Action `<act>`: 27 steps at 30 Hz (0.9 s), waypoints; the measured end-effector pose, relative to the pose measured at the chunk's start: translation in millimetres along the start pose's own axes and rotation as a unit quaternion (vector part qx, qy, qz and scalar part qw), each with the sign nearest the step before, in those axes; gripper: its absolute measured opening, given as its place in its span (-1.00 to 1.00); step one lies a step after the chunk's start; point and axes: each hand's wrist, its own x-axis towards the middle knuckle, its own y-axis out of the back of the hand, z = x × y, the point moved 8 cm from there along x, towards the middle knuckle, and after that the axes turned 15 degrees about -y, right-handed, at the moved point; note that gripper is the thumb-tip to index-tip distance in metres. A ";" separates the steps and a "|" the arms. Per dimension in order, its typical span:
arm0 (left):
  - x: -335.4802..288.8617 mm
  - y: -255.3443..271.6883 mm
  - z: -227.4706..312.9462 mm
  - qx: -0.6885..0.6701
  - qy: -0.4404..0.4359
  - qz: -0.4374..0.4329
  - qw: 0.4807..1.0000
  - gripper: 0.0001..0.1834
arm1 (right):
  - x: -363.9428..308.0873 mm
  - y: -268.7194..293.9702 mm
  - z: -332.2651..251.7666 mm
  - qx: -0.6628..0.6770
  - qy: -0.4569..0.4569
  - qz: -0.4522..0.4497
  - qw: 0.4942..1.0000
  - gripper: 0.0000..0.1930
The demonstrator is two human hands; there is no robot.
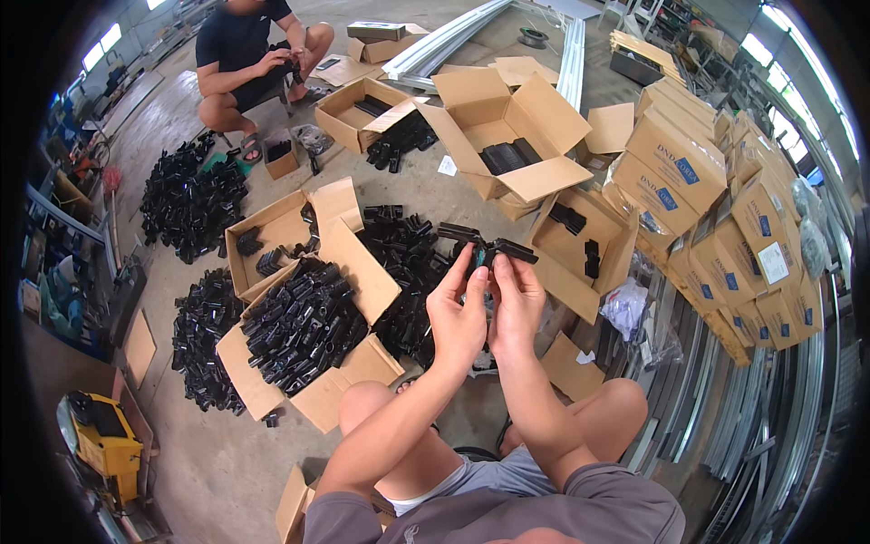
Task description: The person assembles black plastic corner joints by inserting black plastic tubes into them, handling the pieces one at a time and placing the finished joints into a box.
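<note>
Both hands are raised together in front of my knees, fingers pinched. My left hand (458, 313) grips one arm of a black V-shaped plastic part (460, 232). On its other arm, my right hand (517, 304) is closed with thumb and fingertips. A bit of teal shows where the two arms meet; whether they are one piece or two joined pieces I cannot tell. Below and left of my hands, an open carton (367, 355) is heaped with black parts (304, 322). Another heap of black parts (399, 245) lies on the floor just behind my left hand.
A large open carton (566, 113) holds black pieces in stacked rows; a smaller carton (566, 240) with a few stands at my right. More heaps (192, 195) lie leftward. Sealed boxes (675, 163) and metal profiles (698, 408) line the right. A person (249, 59) squats far left, handling something dark.
</note>
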 end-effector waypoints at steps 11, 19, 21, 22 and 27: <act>-1.3 0.9 -4.8 -0.048 -0.001 0.050 0.998 -0.56 | -9.3 4.0 -5.0 -0.035 0.011 0.033 0.999 -0.79; -4.5 4.0 -4.3 -0.055 0.029 0.046 0.997 -0.56 | -7.9 1.0 -3.6 -0.065 0.032 0.051 0.996 -0.80; -5.8 1.0 -3.9 -0.058 0.045 0.037 0.997 -0.56 | -8.1 1.6 -3.9 -0.038 0.038 0.048 0.997 -0.80; -6.2 -0.6 -0.3 -0.035 0.045 0.033 0.998 -0.56 | -8.3 4.0 -1.5 -0.001 0.025 0.047 0.999 -0.78; -5.2 1.5 -4.5 -0.036 0.026 0.045 0.998 -0.55 | -12.8 2.4 4.2 -0.013 0.015 0.071 0.997 -0.75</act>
